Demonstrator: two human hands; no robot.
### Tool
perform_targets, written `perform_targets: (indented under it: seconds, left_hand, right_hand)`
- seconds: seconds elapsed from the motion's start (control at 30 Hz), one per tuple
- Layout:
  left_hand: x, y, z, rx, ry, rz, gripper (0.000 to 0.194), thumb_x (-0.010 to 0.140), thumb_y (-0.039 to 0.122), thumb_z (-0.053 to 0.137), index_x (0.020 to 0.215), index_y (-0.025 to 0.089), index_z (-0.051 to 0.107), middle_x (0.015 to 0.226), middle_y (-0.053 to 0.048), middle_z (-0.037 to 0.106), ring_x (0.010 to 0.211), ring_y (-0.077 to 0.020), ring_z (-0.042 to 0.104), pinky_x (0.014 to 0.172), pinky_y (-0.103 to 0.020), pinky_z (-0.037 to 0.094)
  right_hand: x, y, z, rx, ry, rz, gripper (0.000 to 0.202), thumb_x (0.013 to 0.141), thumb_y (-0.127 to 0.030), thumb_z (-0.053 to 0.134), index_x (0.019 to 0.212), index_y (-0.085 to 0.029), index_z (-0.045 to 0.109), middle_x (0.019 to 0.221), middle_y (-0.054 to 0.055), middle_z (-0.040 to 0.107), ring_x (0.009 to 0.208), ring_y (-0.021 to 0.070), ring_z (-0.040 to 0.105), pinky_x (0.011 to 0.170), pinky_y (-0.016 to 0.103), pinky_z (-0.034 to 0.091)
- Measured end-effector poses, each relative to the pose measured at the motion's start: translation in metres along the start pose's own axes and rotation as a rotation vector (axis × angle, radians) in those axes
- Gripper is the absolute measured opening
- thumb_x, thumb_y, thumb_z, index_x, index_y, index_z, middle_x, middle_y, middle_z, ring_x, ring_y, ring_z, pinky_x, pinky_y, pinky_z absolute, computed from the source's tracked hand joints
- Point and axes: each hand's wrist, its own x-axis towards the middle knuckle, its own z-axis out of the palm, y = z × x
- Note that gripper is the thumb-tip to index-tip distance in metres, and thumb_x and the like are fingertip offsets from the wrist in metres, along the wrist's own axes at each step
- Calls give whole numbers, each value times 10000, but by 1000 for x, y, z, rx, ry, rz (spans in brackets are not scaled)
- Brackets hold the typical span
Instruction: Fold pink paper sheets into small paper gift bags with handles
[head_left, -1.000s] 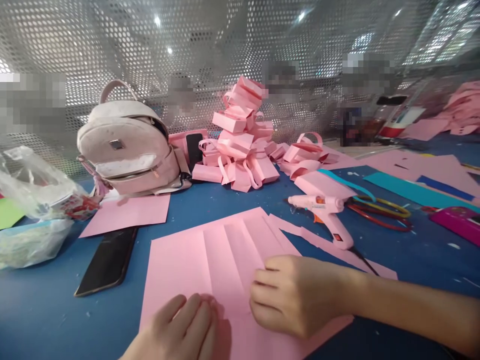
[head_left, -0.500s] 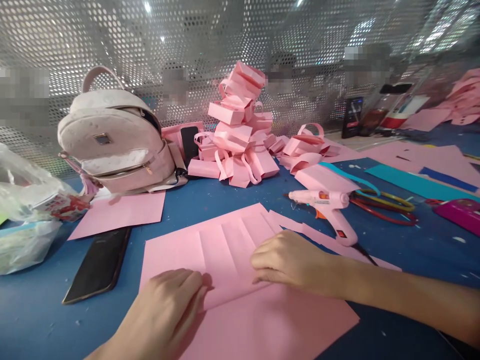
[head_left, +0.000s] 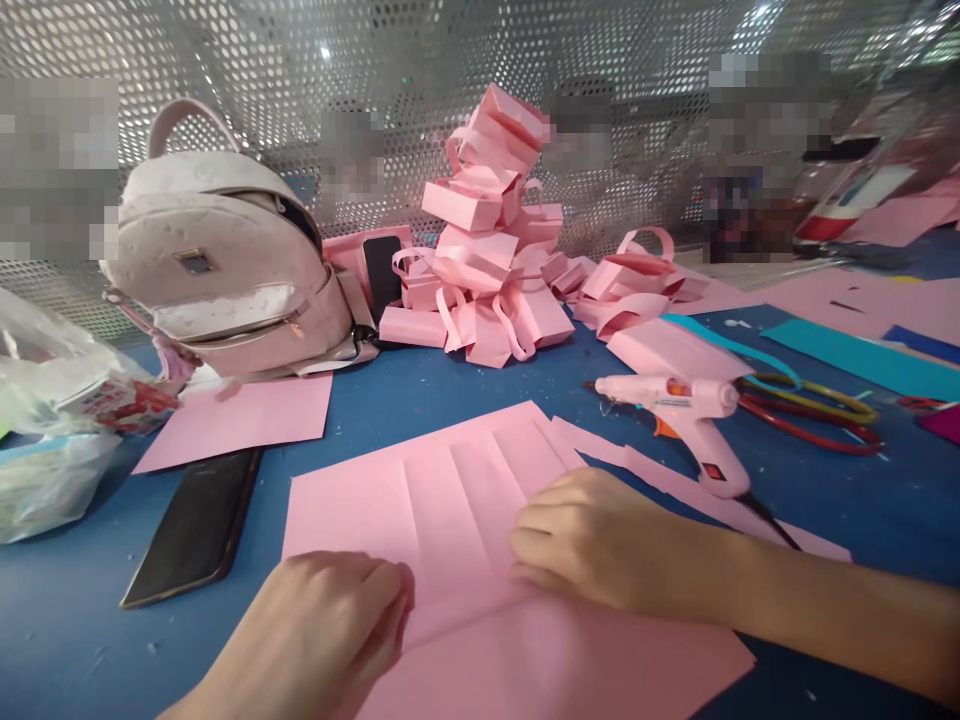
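A sheet of pink paper (head_left: 442, 500) with several crease lines lies in front of me on the blue table. Its near edge lies along another pink sheet (head_left: 570, 660) closer to me. My left hand (head_left: 330, 610) is closed at the left end of that edge, fingers curled and thumb tucked against the paper. Further along, my right hand (head_left: 585, 540) is also closed on the creased sheet, its fingertips bent down and partly hidden. Beyond my right wrist, a pink glue gun (head_left: 690, 420) rests on its side, nozzle pointing left, near a torn pink strip (head_left: 652, 465).
A pale backpack (head_left: 217, 260) stands at the back left, with a black phone (head_left: 199, 530) and plastic bags (head_left: 52, 480) nearby. Folded pink paper boxes (head_left: 480, 260) are piled by the perforated metal screen (head_left: 285, 60). Coloured cords (head_left: 810, 415) and a teal strip (head_left: 862, 355) lie right.
The view has shifted slightly, so the table items on the right sit further right. Both hands stay at the creased sheet's near edge, with the fingers curled in a little more.
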Motion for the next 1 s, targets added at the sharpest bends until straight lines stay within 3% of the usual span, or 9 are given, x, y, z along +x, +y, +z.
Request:
perform_targets:
  seconds: [0.4,0.77,1.0]
  left_hand:
    - [5,4,-6,113,46,100,296,886,78,414,653,243,490,524,45,554,398,-170,517,439,-331,289]
    - [4,-15,-15,-212,-144,28,265,907,136,401,717,240,554,605,53,615,479,-121,595,457,-252,309]
    - [5,-13,-6,-60,-25,115,291,895,100,391,660,241,489,530,61,547,430,-143,529,468,-295,327]
  right_hand:
    - [1,0,4,-14,10,-10,275,967,-114,454,707,-200,480,623,-39,567,529,127,395,539,321,178]
    - [1,0,6,12,28,-5,282,973,-156,489,694,-197,504,632,-38,600,526,125,429,533,324,191]
    - [3,0,6,15,28,17,299,968,-126,468,680,-196,509,616,-32,590,526,127,449,529,327,205]
